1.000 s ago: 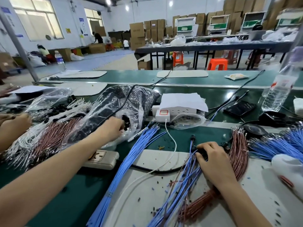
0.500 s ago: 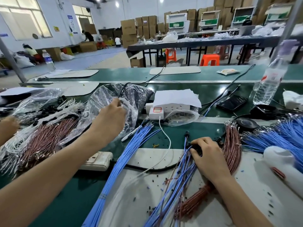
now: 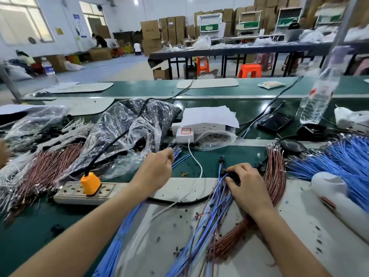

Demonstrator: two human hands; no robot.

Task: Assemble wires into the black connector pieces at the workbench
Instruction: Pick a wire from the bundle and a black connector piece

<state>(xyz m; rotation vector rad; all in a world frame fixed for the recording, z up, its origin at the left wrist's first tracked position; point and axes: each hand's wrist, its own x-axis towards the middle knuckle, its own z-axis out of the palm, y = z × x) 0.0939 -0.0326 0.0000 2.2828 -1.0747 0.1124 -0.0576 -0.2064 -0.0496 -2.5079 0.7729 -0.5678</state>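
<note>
The right hand [image 3: 247, 190] has its fingers curled round a black connector [image 3: 234, 175] on the table [image 3: 239, 156], pinning it steady, probably for the next wire; the left hand [image 3: 157, 170] curls its fingers at the tips of the blue wires [image 3: 117, 240] (gripping one? I cannot tell); the plastic bag [image 3: 127, 124] holds dark pieces, likely connectors.

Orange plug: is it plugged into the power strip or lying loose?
Plugged in: the orange plug sits upright in the power strip, black cable rising from it.
</note>
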